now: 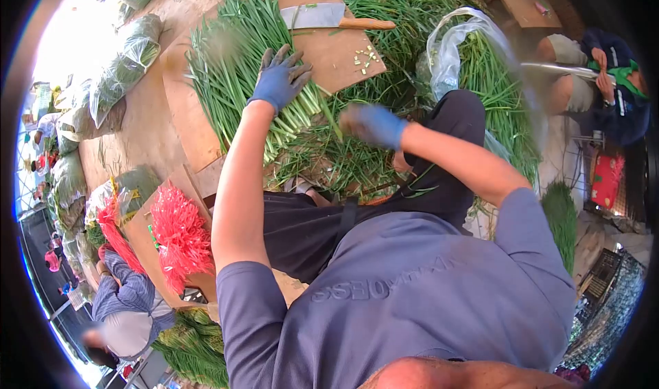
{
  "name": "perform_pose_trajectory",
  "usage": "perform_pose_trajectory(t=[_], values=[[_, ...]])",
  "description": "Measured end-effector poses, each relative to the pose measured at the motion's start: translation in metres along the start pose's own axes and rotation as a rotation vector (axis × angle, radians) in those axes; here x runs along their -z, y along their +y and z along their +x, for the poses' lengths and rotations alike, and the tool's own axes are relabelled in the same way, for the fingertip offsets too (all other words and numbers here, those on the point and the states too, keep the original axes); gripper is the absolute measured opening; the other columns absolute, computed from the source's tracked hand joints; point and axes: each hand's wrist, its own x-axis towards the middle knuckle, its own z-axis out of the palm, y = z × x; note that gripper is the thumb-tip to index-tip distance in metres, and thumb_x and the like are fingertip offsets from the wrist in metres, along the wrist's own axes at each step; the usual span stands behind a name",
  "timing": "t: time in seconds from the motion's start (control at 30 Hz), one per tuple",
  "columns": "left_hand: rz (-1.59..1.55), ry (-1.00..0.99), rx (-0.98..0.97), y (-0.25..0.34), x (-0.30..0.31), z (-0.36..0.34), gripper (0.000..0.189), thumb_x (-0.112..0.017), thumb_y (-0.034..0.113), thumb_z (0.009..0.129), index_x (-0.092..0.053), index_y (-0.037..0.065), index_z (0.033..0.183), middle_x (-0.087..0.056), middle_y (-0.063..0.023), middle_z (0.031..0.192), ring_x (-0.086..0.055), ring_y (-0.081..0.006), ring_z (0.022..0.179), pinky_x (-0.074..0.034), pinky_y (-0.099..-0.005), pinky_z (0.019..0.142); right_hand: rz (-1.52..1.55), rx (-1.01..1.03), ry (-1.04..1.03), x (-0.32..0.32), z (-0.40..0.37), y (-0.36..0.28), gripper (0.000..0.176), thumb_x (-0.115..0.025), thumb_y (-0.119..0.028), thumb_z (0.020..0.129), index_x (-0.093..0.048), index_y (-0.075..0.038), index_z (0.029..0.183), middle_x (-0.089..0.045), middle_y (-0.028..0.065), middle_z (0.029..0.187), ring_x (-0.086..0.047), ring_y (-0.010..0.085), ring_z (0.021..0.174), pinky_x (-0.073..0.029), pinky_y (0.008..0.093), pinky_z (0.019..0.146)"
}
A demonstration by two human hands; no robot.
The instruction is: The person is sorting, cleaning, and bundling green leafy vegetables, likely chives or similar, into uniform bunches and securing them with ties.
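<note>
Blue-gloved, my left hand [280, 80] lies flat with fingers spread on top of the green stalks [233, 80], not closed round them. My right hand [374, 123], gloved too, is blurred; I cannot tell how far its fingers bend or whether they hold anything. The stalks run under my left palm, so that hand is nearer; from my right hand they lie to the left. Their long axis slants from leafy tips, far and left, to pale ends angled towards me and rightward. Beneath them is the brown board [333, 56], with a cleaver [314, 16] beyond my left hand, handle rightward, and chopped bits [362, 60]. Farther right, a plastic bag [446, 63] holds more greens
</note>
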Motion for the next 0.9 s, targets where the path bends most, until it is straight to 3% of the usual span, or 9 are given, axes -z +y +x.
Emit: perform_pose_trajectory(t=[0.1, 0.13, 0.2, 0.27, 0.4, 0.53, 0.67, 0.83, 0.9], values=[[-0.043, 0.043, -0.051, -0.006, 0.000, -0.007, 0.033, -0.054, 0.042, 0.097, -0.071, 0.025, 0.121, -0.052, -0.0033, 0.146, -0.032, -0.0300, 0.145, -0.013, -0.0500, 0.122, 0.125, -0.050, -0.864, 0.031, -0.031, -0.058, 0.021, -0.059, -0.025, 0.089, -0.065, -0.010, 0.102, -0.069, 0.0161, 0.095, -0.065, 0.0374, 0.091, -0.051, 0.0466, 0.082], [-0.055, 0.046, -0.052, -0.005, -0.001, -0.007, 0.033, -0.054, 0.042, 0.097, -0.071, 0.025, 0.121, -0.053, -0.0034, 0.145, -0.032, -0.0300, 0.145, -0.012, -0.0499, 0.122, 0.004, -0.145, -0.852, 0.040, -0.026, -0.063, 0.024, -0.057, -0.028, 0.090, -0.065, -0.010, 0.103, -0.069, 0.0172, 0.094, -0.065, 0.0379, 0.091, -0.051, 0.0474, 0.081], [-0.072, 0.059, -0.053, -0.005, -0.001, -0.006, 0.033, -0.055, 0.041, 0.097, -0.071, 0.025, 0.120, -0.054, -0.0035, 0.145, -0.032, -0.0301, 0.145, -0.012, -0.0497, 0.122, -0.247, -0.329, -0.815, 0.051, -0.008, -0.059, 0.030, -0.055, -0.034, 0.092, -0.064, -0.008, 0.104, -0.069, 0.0192, 0.093, -0.066, 0.0389, 0.091, -0.051, 0.0491, 0.079], [-0.074, 0.083, -0.059, -0.006, -0.003, -0.006, 0.032, -0.055, 0.041, 0.096, -0.072, 0.025, 0.119, -0.055, -0.0033, 0.144, -0.032, -0.0301, 0.145, -0.012, -0.0495, 0.122, -0.114, -0.383, -0.102, 0.038, 0.017, -0.032, 0.040, -0.054, -0.043, 0.093, -0.062, -0.006, 0.106, -0.068, 0.0225, 0.095, -0.066, 0.0413, 0.088, -0.051, 0.0512, 0.078], [-0.068, 0.061, -0.051, -0.004, -0.001, -0.006, 0.031, -0.056, 0.040, 0.096, -0.072, 0.026, 0.119, -0.056, -0.0029, 0.143, -0.032, -0.0298, 0.145, -0.011, -0.0492, 0.122, -0.208, -0.577, -0.271, 0.010, 0.043, -0.021, 0.064, -0.059, -0.060, 0.088, -0.060, -0.002, 0.113, -0.069, 0.0230, 0.103, -0.067, 0.0407, 0.096, -0.052, 0.0479, 0.083], [-0.081, 0.087, -0.044, -0.005, -0.003, -0.006, 0.031, -0.057, 0.040, 0.096, -0.072, 0.027, 0.119, -0.056, -0.0027, 0.142, -0.033, -0.0294, 0.145, -0.011, -0.0495, 0.122, 0.239, -0.551, 0.239, -0.075, 0.051, 0.006, 0.063, -0.063, -0.056, 0.088, -0.060, -0.001, 0.120, -0.069, 0.0214, 0.104, -0.068, 0.0359, 0.097, -0.052, 0.0459, 0.084], [-0.066, 0.111, -0.057, -0.008, -0.008, -0.008, 0.036, -0.057, 0.037, 0.096, -0.064, 0.029, 0.131, -0.057, -0.0023, 0.141, -0.033, -0.0299, 0.144, -0.013, -0.0503, 0.122, 0.030, -0.151, -0.460, -0.079, 0.026, -0.025, 0.040, -0.056, -0.045, 0.095, -0.068, -0.013, 0.115, -0.069, 0.0186, 0.108, -0.066, 0.0378, 0.098, -0.052, 0.0448, 0.086], [-0.076, 0.166, -0.083, -0.012, -0.013, -0.008, 0.048, -0.057, 0.035, 0.096, -0.051, 0.031, 0.143, -0.058, -0.0032, 0.139, -0.035, -0.0299, 0.143, -0.014, -0.0506, 0.122, 0.258, -0.575, 0.393, -0.027, 0.035, -0.034, 0.035, -0.061, -0.040, 0.094, -0.066, -0.008, 0.107, -0.070, 0.0181, 0.095, -0.068, 0.0355, 0.086, -0.053, 0.0433, 0.076], [-0.090, 0.155, -0.083, -0.011, -0.013, -0.007, 0.048, -0.057, 0.035, 0.096, -0.051, 0.030, 0.143, -0.058, -0.0036, 0.139, -0.036, -0.0298, 0.143, -0.014, -0.0508, 0.122, -0.059, -0.623, 0.438, -0.005, 0.055, -0.041, 0.041, -0.064, -0.042, 0.091, -0.063, -0.006, 0.112, -0.070, 0.0180, 0.092, -0.068, 0.0363, 0.084, -0.053, 0.0443, 0.075]])
